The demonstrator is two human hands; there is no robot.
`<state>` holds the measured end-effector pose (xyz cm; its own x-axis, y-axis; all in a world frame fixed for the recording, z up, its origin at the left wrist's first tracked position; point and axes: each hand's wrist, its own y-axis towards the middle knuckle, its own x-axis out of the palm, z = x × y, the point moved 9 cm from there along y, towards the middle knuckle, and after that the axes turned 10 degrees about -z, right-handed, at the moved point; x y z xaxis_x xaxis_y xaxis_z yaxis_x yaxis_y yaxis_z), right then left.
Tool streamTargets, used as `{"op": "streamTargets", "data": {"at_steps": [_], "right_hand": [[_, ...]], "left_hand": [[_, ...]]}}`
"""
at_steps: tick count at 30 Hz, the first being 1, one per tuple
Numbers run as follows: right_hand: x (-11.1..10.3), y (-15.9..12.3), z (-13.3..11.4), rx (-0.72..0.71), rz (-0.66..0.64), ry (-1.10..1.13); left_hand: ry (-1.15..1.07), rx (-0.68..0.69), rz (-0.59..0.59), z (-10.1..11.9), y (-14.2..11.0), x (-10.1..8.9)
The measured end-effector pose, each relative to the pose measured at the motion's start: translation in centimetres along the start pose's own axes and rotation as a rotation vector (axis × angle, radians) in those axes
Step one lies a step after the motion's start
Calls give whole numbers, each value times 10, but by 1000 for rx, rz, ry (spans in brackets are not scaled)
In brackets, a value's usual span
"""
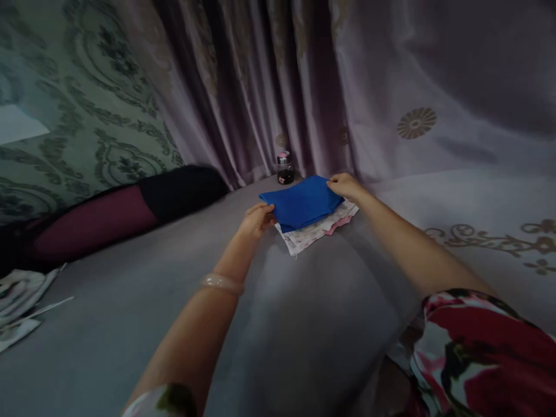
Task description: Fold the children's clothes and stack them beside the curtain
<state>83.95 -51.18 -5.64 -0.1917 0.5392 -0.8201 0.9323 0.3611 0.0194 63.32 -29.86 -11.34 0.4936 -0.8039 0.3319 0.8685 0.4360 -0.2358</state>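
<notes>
A folded blue cloth lies over a small pile of light patterned cloths, with a pink edge showing at the right. My left hand pinches the blue cloth at its left side, thumb on top. At the far right corner, my right hand grips the same cloth between thumb and fingers. The cloth looks spread nearly flat between both hands. Whether its underside touches the pile all along, I cannot tell. A pale bangle circles my left wrist.
Behind the pile stands a small jar with dark contents, near the purple curtain. A long maroon and black bolster lies along the patterned wall. Crumpled cloths are at the left edge of the grey sheet.
</notes>
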Motion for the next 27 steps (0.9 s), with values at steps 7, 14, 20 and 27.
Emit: {"op": "streamTargets", "data": {"at_steps": [7, 14, 20, 27], "right_hand": [[-18, 30, 31, -62, 76, -128], [17, 33, 62, -32, -78, -285], [23, 18, 34, -45, 63, -498], [79, 8, 7, -168, -137, -488]], "left_hand": [[-91, -55, -5, -42, 31, 37], [105, -220, 106, -73, 28, 29], [288, -55, 55, -64, 24, 37], [644, 176, -83, -58, 14, 43]]}}
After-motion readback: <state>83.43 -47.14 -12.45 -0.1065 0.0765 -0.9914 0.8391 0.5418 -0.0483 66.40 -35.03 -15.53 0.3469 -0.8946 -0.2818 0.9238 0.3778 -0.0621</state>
